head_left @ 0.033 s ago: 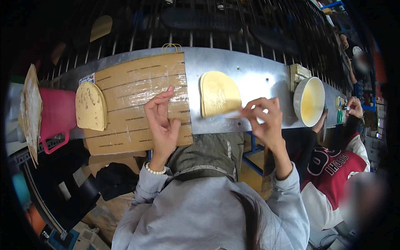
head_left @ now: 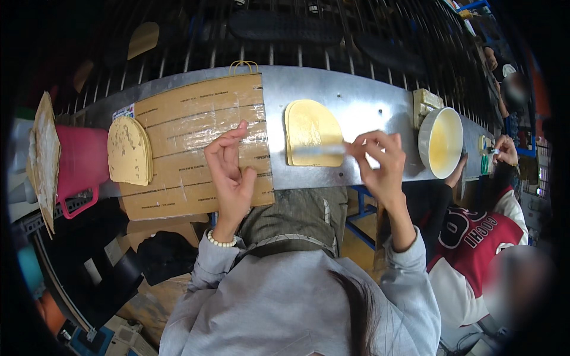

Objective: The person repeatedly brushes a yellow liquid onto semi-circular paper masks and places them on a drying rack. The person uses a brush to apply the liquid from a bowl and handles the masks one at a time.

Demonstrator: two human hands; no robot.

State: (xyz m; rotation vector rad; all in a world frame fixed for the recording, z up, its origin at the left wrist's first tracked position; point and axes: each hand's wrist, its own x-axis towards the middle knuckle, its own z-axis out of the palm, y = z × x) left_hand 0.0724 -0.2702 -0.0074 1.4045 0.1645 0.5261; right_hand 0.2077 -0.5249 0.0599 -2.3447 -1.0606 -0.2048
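A small stack of yellow sheets (head_left: 312, 127), rounded at the far end and straight at the near end, lies on the metal table in front of me. Its top sheet shines with wet-looking streaks. My right hand (head_left: 377, 157) is closed on a slim pale brush (head_left: 320, 150), smeared by motion, that reaches left across the stack's near part; its tip is too blurred to make out. My left hand (head_left: 230, 169) holds nothing, fingers apart and slightly curled, above the cardboard's right edge. To the right, a white bowl (head_left: 424, 145) contains yellowish liquid.
A cardboard sheet (head_left: 190, 190) covers the table's left part. On it rests another stack of yellow pieces (head_left: 129, 151), beside a pink jug (head_left: 83, 157). Dark bars (head_left: 273, 56) run behind the metal table (head_left: 368, 107). A person in a red and white jacket (head_left: 475, 249) works at right.
My right hand has moved slightly up and away from me, carrying the brush farther over the near part of the stack. My left hand has barely moved.
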